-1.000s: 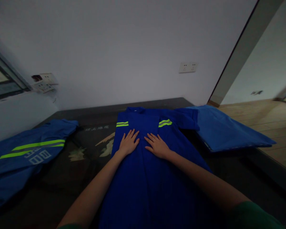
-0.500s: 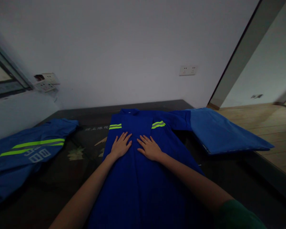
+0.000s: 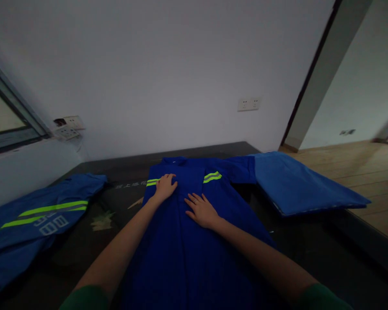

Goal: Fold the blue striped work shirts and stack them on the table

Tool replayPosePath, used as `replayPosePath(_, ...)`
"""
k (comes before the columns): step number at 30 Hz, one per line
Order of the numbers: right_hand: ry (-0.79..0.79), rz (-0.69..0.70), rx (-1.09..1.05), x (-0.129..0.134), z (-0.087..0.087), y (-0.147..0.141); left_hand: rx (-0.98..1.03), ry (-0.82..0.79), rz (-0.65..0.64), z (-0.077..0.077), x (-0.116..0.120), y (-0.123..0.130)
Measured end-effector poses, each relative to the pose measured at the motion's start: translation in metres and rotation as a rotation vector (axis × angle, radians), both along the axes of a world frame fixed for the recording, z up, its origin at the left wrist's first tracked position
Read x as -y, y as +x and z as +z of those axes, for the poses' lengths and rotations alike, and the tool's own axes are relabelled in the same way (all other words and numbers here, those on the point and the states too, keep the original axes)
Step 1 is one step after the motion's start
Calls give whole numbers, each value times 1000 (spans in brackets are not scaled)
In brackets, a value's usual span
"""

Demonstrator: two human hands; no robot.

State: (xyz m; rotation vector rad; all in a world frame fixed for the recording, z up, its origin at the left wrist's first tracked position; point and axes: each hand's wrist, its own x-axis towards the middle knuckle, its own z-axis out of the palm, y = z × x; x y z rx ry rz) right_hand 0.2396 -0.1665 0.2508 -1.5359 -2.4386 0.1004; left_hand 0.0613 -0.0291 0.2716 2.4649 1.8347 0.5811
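A royal-blue work jacket (image 3: 194, 241) with yellow-green reflective stripes lies front up before me, its collar toward the wall. My left hand (image 3: 165, 187) is on the chest by the left stripe, fingers bent and resting on the cloth near the front placket; no fold is visibly pinched. Lower and to the right, my right hand (image 3: 201, 211) lies flat on the jacket with its fingers spread. The sleeve on the right stretches out to a folded lighter-blue cloth (image 3: 307, 185); the sleeve on the left is not visible.
A dark glossy table (image 3: 123, 172) carries the garments. Another blue garment (image 3: 48, 215), with reflective stripes and pale lettering, lies at the left. Behind the table stands a white wall with a socket plate (image 3: 248, 104); a power strip (image 3: 66, 132) is near the window.
My left hand has moved up the chest toward the collar and its fingers have curled from flat. My right hand stays nearly in place. The view has tilted slightly upward.
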Motion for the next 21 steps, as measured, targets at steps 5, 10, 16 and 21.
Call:
replayPosePath(5, -19, 5, -42, -1, 0, 2, -13, 22, 33, 5, -82, 39)
replayPosePath(10, -25, 17, -88, -3, -1, 3, -62, 17, 0, -5, -131, 62)
replayPosePath(16, -30, 19, -107, -4, 1, 2, -181, 13, -159, -13, -146, 59)
replayPosePath(21, -38, 22, -105, -5, 1, 3, -264, -46, -266, -3, -161, 42)
